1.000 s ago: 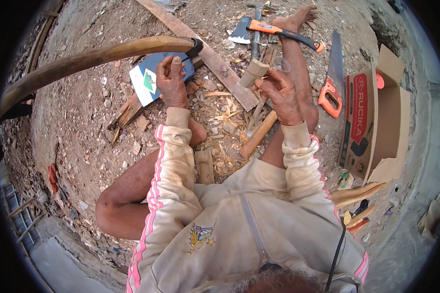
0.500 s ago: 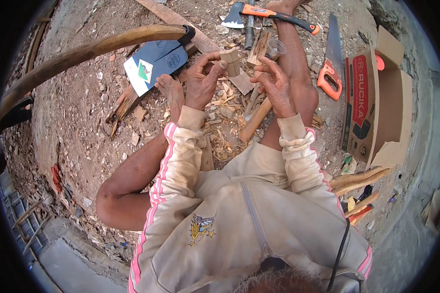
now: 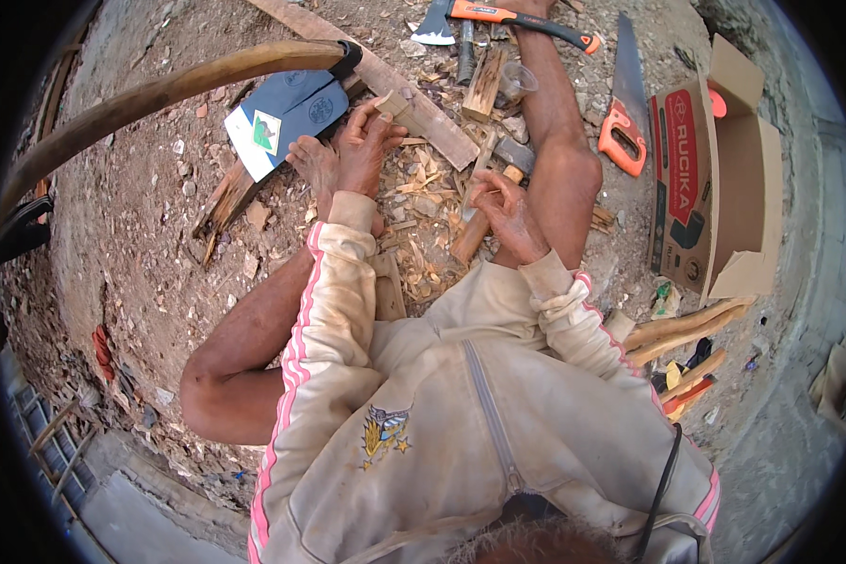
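In the head view, 2 bare hands work over ground strewn with many wood chips [image 3: 423, 179]. Taking the long plank [image 3: 428, 117] as landmark, the left hand [image 3: 362, 150] is near its left edge, fingers and thumb pinched on 1 small wood block [image 3: 399, 110]. The right hand [image 3: 509, 214] is below the plank's lower end, fingers bent, beside 1 thick wooden handle [image 3: 475, 233]; whether it touches that, I cannot tell.

Left of the plank lie 1 dark blue metal blade [image 3: 296, 105] with a sticker and 1 split timber [image 3: 230, 207]; 1 curved pole [image 3: 179, 89] passes above them. Right of the plank are 1 hatchet [image 3: 522, 19], 1 chunk of wood [image 3: 485, 85] and, farther off, 1 saw [image 3: 625, 103] with an orange handle.

There are 2 containers, both right of the plank. The clear plastic cup [image 3: 517, 83] is near; its contents are too small to tell. The cardboard box [image 3: 683, 188], flaps spread, is well apart, with 1 red-orange piece [image 3: 717, 103] showing at its far end.

The block is pale tan and flat-faced, held tilted; in the view it overlaps the plank's left edge, and contact cannot be told.
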`<state>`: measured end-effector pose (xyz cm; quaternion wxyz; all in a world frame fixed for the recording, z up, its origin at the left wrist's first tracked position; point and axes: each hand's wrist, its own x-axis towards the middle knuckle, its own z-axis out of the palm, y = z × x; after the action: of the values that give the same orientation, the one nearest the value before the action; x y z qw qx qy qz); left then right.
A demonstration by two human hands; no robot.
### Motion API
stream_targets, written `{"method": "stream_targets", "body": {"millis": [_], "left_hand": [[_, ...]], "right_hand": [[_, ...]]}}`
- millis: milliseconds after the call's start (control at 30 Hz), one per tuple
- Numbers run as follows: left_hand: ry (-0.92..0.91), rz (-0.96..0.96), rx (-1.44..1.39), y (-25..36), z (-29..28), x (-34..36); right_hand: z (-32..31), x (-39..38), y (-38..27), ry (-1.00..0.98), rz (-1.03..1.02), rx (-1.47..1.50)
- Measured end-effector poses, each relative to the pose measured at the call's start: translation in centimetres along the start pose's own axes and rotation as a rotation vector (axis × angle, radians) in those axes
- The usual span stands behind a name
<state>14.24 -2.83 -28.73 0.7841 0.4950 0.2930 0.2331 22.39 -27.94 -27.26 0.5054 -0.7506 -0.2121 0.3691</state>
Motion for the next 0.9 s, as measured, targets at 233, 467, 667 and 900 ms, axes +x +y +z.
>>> {"method": "stream_targets", "body": {"millis": [233,467,667,900], "left_hand": [[-0.014,0.002,0.074,-1.1,0.6,0.8],[0.091,-0.082,-0.189,-0.6,0.3,-0.6],[0.074,-0.084,0.024,-0.4,-1.0,-0.9],[-0.146,0.264,0.654,-2.5,0.1,-1.8]], "right_hand": [[0.1,1.0,0.6,0.050,0.012,-0.661],[2.6,3.4,0.9,0.305,0.079,-0.697],[-1.8,1.3,-2.0,0.382,0.013,-0.385],[-3.4,0.8,-5.9,-0.108,0.168,1.102]]}}
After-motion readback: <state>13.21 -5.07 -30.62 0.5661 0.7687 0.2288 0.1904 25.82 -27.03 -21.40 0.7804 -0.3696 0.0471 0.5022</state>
